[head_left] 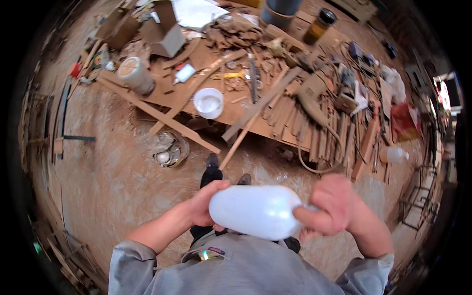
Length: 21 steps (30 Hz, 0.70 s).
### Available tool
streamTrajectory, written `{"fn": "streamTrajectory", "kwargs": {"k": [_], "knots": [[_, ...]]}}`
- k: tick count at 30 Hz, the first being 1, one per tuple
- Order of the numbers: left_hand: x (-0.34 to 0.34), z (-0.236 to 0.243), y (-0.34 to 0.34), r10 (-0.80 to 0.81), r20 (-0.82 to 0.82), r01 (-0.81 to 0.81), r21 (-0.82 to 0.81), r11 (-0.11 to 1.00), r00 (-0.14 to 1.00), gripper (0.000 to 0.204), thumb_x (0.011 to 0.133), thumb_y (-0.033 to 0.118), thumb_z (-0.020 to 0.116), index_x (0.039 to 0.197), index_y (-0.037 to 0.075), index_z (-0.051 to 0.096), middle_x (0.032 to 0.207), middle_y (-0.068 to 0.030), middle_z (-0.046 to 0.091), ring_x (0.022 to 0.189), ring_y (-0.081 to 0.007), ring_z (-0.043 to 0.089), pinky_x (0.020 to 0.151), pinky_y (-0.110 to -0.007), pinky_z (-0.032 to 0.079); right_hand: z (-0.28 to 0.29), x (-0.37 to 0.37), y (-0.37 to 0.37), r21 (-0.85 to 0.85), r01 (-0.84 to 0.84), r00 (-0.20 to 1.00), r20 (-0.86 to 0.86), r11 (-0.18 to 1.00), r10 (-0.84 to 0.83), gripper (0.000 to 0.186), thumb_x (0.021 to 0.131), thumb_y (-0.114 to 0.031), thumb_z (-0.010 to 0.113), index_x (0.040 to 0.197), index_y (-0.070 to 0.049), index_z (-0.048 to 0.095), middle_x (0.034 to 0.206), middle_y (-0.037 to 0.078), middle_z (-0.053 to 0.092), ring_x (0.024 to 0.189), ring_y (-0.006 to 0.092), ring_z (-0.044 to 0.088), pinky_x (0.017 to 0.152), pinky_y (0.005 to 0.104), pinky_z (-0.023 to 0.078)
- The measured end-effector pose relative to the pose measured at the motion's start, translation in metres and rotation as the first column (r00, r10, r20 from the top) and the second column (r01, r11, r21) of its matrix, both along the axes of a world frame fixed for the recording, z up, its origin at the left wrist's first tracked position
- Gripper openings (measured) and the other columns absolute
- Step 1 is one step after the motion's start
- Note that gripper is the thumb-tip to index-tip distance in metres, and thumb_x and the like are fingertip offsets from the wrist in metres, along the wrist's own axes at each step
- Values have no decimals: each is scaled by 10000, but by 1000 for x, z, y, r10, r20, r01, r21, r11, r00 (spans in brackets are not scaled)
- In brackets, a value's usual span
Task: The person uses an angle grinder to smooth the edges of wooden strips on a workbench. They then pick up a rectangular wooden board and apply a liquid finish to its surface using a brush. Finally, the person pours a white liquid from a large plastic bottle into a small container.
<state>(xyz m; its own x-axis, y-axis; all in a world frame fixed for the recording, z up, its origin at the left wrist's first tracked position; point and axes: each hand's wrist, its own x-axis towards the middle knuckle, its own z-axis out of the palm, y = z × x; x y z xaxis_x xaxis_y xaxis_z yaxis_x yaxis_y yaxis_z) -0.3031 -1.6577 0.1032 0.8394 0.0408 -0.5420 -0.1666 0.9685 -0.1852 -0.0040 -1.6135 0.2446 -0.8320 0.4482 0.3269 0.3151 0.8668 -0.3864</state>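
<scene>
A large white plastic bottle (pixel 255 210) lies on its side in front of my body, its neck end pointing right. My left hand (pixel 202 202) grips the base end, thumb on top and fingertips underneath. At the neck end my right hand (pixel 328 206) is closed, its fingers curled about the bottle's neck; they are slightly blurred. The cap or opening is hidden by this hand. Beyond the bottle, a white bowl (pixel 208 103) with pale contents sits at the near edge of the cluttered wooden table (pixel 162 98).
Wooden strips (pixel 290 118) and a beige power tool (pixel 313 96) with a cord crowd the table's right side. A long board (pixel 157 115) juts over its near left edge. On the floor stands a round container (pixel 169 150) of scraps. A whitish jar (pixel 135 75) is at left.
</scene>
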Motion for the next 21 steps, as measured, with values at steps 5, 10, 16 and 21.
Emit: {"fn": "streamTrajectory", "kwargs": {"k": [5,10,16,21], "knots": [[-3,21,-4,4,-22,0,187,982,1000,548,939,505,366,1115,36,589,737,-96,604,500,-214,552,355,-315,423,17,-10,0,-41,-99,991,87,994,102,340,858,-446,623,892,-108,631,575,1,344,452,158,427,404,298,334],[3,13,-15,460,-277,-51,811,582,844,563,916,308,498,1355,28,282,1138,-137,502,853,-192,595,656,-314,533,-49,-10,-22,-569,564,759,72,598,-648,351,954,-394,525,873,-71,633,554,12,382,457,113,432,411,273,332],[4,-13,-32,731,46,348,858,-378,681,812,734,367,691,1339,5,287,1244,-239,393,1130,-368,453,1015,-431,366,-48,-10,-15,-840,275,513,540,-468,-667,433,1006,-445,406,884,-50,538,532,-12,406,382,90,341,362,254,266],[9,-7,-30,726,172,380,759,-528,665,809,723,332,698,1330,13,269,1250,-263,378,1111,-416,453,982,-462,393,-47,-10,-15,-800,447,409,581,-400,-704,471,1002,-450,404,808,-41,535,520,18,444,366,113,362,342,252,270]]}}
